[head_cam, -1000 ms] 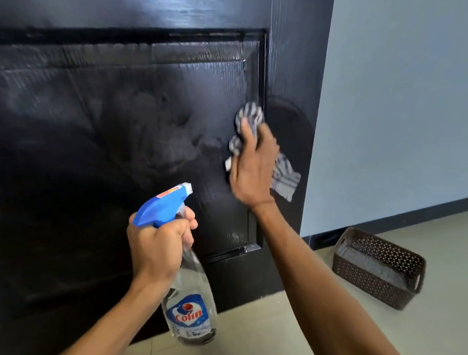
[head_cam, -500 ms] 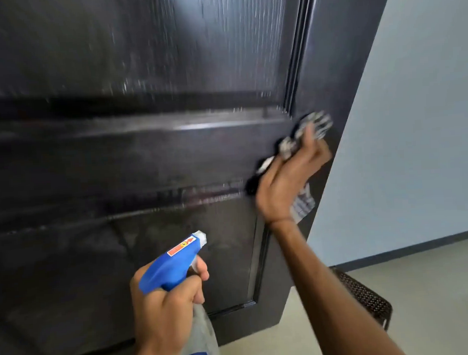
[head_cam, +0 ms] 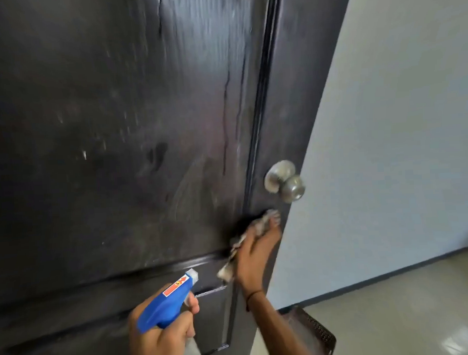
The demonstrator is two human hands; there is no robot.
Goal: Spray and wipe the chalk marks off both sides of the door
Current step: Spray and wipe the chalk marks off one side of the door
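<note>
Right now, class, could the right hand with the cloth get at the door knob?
Probably yes. The right hand presses the cloth on the door just below the knob, and nothing lies between them.

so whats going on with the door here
A person is cleaning a dark door. Their right hand presses a checked cloth against the door just below the metal knob, near its edge. Their left hand grips a blue-topped spray bottle with the nozzle aimed at the door. The upper panel shows pale smears and streaks, so this side is not yet wiped clean. A dark perforated basket sits on the floor beside the door.
</note>
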